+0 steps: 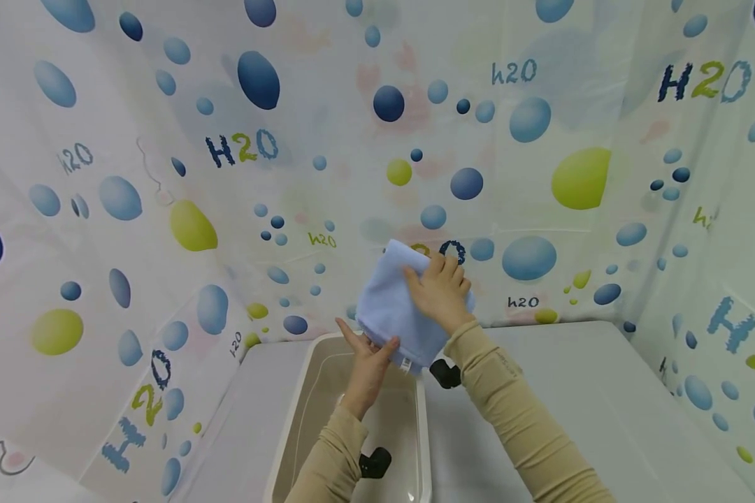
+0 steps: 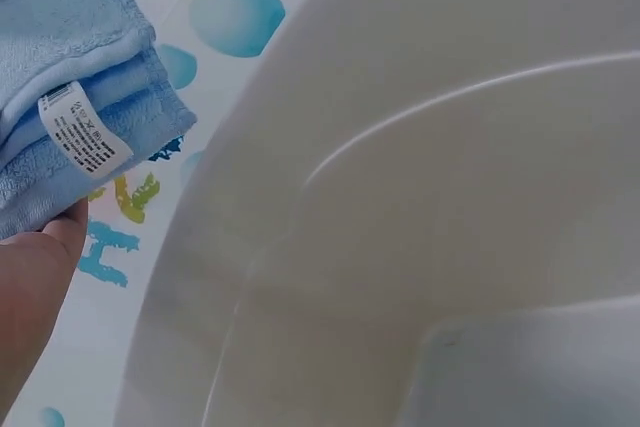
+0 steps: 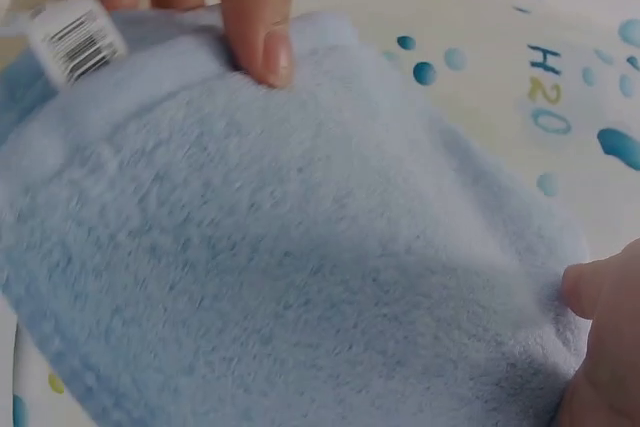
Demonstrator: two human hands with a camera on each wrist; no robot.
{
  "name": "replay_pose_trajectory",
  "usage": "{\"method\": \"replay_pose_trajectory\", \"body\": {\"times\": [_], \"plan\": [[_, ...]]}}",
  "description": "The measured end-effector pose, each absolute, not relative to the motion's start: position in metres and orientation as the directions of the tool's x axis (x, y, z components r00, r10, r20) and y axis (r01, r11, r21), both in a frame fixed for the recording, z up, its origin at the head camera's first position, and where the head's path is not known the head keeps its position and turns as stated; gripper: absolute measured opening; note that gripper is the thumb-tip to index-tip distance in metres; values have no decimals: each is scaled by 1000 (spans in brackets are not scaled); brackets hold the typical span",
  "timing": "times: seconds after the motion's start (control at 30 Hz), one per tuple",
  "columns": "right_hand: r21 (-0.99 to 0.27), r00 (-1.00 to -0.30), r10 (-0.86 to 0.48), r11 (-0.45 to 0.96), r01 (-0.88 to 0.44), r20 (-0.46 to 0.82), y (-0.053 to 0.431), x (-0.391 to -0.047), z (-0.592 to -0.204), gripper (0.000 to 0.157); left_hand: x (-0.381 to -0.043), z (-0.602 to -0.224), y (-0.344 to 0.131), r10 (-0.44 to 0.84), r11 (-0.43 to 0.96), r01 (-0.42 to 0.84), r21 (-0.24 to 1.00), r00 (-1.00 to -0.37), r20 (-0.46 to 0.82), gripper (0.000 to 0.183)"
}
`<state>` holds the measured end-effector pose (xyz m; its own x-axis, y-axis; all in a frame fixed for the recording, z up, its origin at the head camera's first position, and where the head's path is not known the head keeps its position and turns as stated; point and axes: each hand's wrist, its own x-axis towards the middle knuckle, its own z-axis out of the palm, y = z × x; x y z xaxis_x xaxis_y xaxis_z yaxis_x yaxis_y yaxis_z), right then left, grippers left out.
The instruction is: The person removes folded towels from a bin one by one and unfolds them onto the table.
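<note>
A folded light-blue towel (image 1: 390, 300) is held up in the air above the far end of a cream plastic basin (image 1: 423, 433). My left hand (image 1: 368, 367) pinches its lower edge, thumb on the near face and fingers behind. Close to that thumb hangs a white label (image 2: 85, 129) printed with small text; its barcode side faces the right wrist view. At the towel's upper right, my right hand (image 1: 442, 290) grips the edge, with the thumb lying on the near face. Stacked fabric layers (image 2: 100, 97) show along the lower edge in the left wrist view.
The basin stands on a white-covered table (image 1: 541, 391). Behind and at both sides hangs a white curtain (image 1: 327, 105) printed with blue and green drops and H2O lettering. Black wrist-camera mounts (image 1: 375, 462) sit by both wrists.
</note>
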<state>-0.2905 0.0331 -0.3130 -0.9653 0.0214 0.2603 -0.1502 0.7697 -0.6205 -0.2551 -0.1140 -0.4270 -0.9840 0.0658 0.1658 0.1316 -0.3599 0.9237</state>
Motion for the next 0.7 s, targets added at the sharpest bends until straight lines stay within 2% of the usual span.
{"method": "replay_pose_trajectory", "body": {"times": [0.3,0.5,0.7], "plan": [[-682,-970,4,712,-169,245,50,-298,-327,56,-261,-422,-118,42,-179,245,953,-966,257,105],[-693,-974,-39,696,-188,225,65,-303,-336,58,-267,-418,-121,80,-70,269,960,-958,275,81],[-674,-971,-82,706,-216,225,78,-308,-348,54,-274,-418,-124,63,1,258,966,-964,257,58]]}}
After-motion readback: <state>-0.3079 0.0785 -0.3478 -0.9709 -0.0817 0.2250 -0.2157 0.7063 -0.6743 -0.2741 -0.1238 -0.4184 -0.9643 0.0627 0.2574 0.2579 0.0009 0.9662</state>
